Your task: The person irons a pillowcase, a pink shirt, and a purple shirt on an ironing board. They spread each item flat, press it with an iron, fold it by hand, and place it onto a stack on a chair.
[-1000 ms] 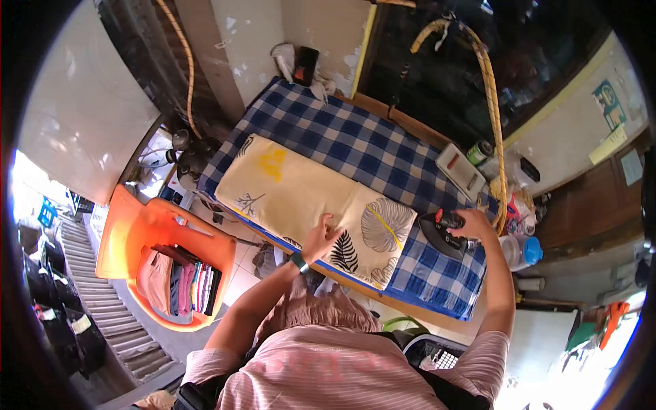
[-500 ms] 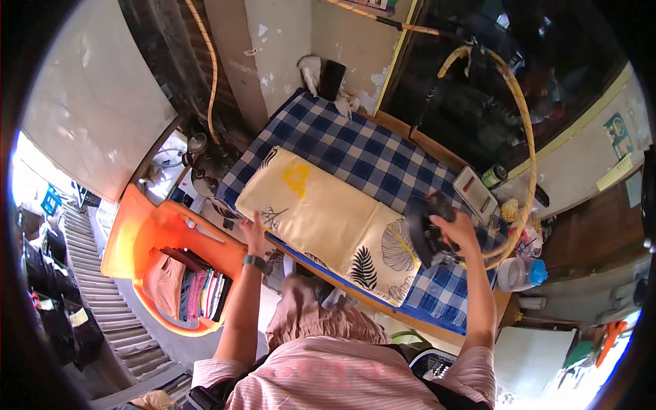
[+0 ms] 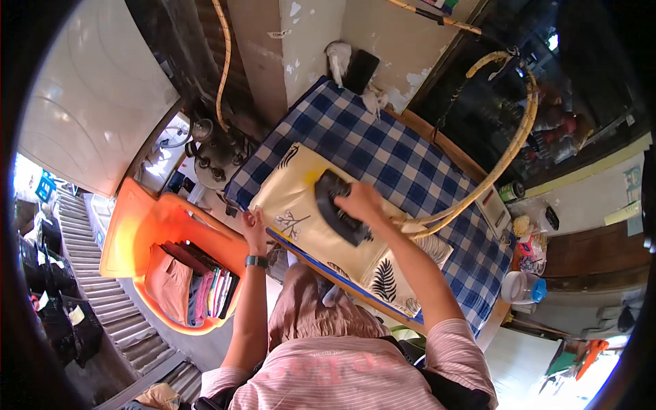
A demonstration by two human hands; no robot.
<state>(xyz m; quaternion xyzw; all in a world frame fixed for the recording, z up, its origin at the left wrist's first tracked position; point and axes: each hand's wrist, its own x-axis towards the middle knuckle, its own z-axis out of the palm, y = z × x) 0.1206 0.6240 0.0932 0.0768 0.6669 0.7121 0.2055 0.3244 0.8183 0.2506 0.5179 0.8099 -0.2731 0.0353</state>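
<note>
A black clothes iron (image 3: pixel 336 208) rests on a folded cream cloth (image 3: pixel 355 256) with leaf prints and a yellow patch. My right hand (image 3: pixel 361 203) is wrapped around the iron's handle, and a yellow-striped cord (image 3: pixel 495 179) runs off behind my wrist. At the cloth's near left corner is my left hand (image 3: pixel 254 232), its fingers curled in against the edge. The fingertips are small in view, but they look closed on the cloth. Beneath the cloth lies a blue-and-white checked cover (image 3: pixel 389 150) on a table.
An orange chair (image 3: pixel 126 232) holding folded clothes (image 3: pixel 198 283) stands to the left. On the right are a white iron rest or tray (image 3: pixel 493 210), a can (image 3: pixel 510 191) and a blue-lidded container (image 3: pixel 523 288). A dark phone-like object (image 3: pixel 361 71) leans at the back wall.
My right hand has slid the iron leftward from the cloth's right end to its left-middle part. My left hand, spread before, has curled at the cloth's corner. The camera view has shifted slightly.
</note>
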